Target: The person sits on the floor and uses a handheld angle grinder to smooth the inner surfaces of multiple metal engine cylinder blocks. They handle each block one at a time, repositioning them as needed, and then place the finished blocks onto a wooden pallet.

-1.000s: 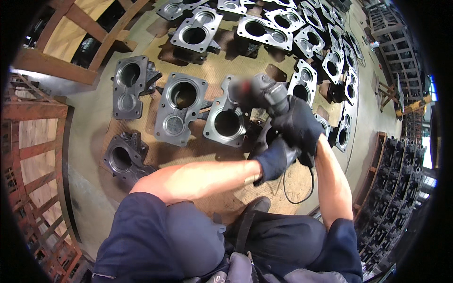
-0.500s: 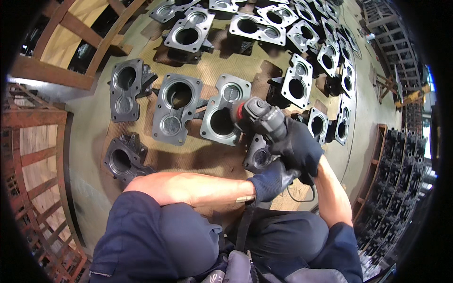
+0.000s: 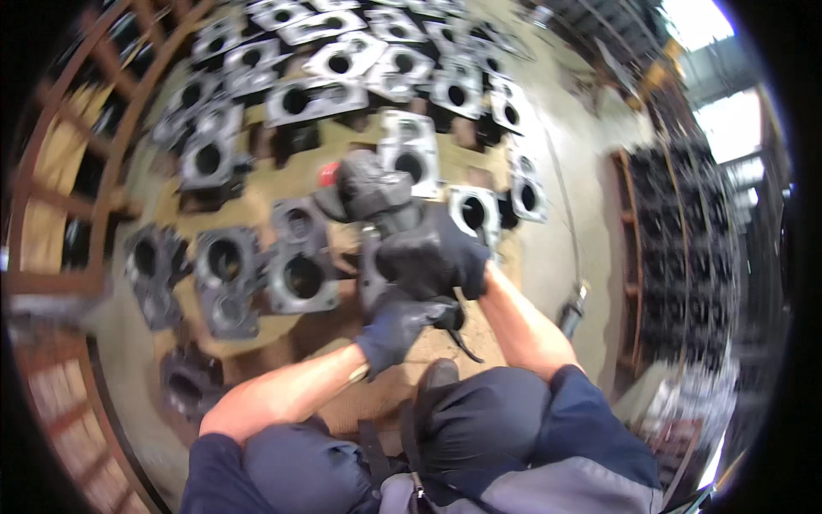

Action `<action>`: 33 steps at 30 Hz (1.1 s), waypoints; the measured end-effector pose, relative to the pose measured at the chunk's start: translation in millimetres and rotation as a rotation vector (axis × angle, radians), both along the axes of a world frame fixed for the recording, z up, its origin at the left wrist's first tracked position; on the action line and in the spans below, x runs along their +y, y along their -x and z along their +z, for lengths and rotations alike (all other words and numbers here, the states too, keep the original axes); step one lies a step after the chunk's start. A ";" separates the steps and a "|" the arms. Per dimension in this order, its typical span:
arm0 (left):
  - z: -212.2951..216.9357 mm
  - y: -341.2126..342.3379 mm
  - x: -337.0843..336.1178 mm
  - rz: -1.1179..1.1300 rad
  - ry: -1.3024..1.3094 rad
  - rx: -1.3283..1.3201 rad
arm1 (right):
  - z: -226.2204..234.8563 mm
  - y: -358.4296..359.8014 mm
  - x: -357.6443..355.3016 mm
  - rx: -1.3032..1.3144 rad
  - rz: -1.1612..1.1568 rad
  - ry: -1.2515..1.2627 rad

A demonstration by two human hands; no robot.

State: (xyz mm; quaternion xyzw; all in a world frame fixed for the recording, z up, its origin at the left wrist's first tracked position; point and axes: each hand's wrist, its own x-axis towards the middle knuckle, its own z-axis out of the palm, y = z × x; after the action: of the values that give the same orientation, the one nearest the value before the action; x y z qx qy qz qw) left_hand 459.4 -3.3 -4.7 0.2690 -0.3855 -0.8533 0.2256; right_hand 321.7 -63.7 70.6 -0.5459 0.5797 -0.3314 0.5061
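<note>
An angle grinder with a dark body and a red patch near its head is in both my hands. My right hand, in a dark glove, is closed around its body. Lower down, my gloved left hand is closed at the rear end of the tool. The grinder's head is over the gap beyond a grey metal casting with two round openings. Another casting lies partly hidden beneath the grinder and my hands. Motion blurs the disc, and contact with metal cannot be made out.
Several similar castings, such as this two-holed one, stand in rows on brown sheeting. A rust-brown frame borders the left. Stacked dark parts fill the right. A dark cylindrical tool with a cable lies on the floor.
The view has swung to the right and farther ahead, so the castings appear shifted left. The grinder has moved off the edge of the two-holed casting, still in both hands.
</note>
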 end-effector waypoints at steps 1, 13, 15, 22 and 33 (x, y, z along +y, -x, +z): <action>12.9 11.5 1.9 -0.025 0.077 0.010 | 13.9 15.0 8.8 0.014 -0.013 0.074; 84.2 74.6 -32.5 -0.237 0.558 -0.262 | 38.6 98.0 48.4 -0.665 -0.471 0.097; 80.5 100.4 -31.7 -0.271 0.770 -0.398 | 20.8 121.4 68.7 -0.539 -0.685 0.349; 101.0 182.0 -30.8 -0.454 1.251 -0.359 | 21.9 219.2 112.4 -0.394 -1.017 0.112; 90.7 65.7 -220.7 0.132 1.884 -0.784 | -128.6 392.8 185.9 -0.579 -1.183 -0.128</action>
State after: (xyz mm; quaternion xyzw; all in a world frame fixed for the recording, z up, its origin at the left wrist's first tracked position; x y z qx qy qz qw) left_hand 393.7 -224.0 86.0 0.2632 -0.9308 -0.0415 0.2501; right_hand -71.1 122.2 -58.1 0.0067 0.6407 -0.6519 0.4055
